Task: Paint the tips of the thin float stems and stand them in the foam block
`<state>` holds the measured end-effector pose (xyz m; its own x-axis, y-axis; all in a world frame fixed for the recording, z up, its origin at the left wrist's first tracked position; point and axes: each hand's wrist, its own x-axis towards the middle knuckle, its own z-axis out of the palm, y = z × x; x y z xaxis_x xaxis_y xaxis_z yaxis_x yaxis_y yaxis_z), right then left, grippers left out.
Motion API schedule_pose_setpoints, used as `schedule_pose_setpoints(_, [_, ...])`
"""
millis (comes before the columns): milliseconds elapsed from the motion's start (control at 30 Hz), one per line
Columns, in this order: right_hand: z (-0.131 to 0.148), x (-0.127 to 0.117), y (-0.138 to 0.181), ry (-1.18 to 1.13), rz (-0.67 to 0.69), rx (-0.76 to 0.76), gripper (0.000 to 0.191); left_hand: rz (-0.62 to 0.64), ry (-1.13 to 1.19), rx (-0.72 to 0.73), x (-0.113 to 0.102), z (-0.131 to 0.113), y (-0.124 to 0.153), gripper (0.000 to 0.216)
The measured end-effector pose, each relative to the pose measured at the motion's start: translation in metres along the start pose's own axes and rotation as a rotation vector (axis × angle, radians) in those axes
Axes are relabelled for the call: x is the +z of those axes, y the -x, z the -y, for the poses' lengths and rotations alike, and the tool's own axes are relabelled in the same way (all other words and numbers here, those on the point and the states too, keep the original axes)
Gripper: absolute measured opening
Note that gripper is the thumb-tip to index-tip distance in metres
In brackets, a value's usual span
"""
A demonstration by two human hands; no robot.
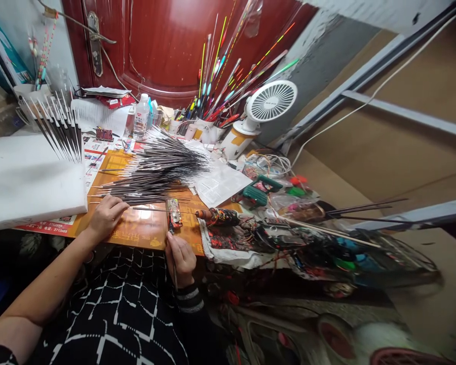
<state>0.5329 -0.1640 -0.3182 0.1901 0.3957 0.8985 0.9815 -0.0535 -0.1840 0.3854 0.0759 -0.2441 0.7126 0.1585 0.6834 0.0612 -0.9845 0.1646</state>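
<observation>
My left hand (107,217) rests at the table's near edge with its fingers pinched on a slender fishing float (148,208). The float lies nearly level and points right, its thin end passing by a small paint-smeared block (174,213). In my right hand (181,257) is a thin paintbrush (175,274), gripped like a pen, with its dark tip up at the block's near end. Just beyond my left hand a large heap of similar dark floats (163,162) with pale ends covers the table (148,230).
At left, a white foam block (34,177) has several floats (64,126) stuck upright in it. A white fan (271,101), a plastic bottle (141,116) and cups of coloured floats stand behind. To the right lie a stained cloth (228,248), an orange-handled tool (220,217) and clutter.
</observation>
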Motion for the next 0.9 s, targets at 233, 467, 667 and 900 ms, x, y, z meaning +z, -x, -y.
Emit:
schedule_pose_setpoints(233, [0.0024,0.0012,-0.0020,0.039,0.010,0.001,0.062,-0.005,0.007,0.012,-0.0015,0.0000,0.0001,0.019])
schedule_pose_setpoints(467, [0.0041,0.0019,-0.0035,0.049,0.014,0.018,0.064,-0.001,0.005,0.001,-0.0026,-0.0015,-0.0014,0.019])
schedule_pose_setpoints(667, [0.0045,0.0027,-0.0031,0.040,0.021,0.029,0.062,0.003,0.019,-0.010,-0.0024,-0.0009,-0.0010,0.019])
schedule_pose_setpoints(900, [0.0046,0.0036,0.0004,0.046,0.038,0.072,0.057,0.015,0.041,-0.029,-0.0019,0.0001,-0.0005,0.020])
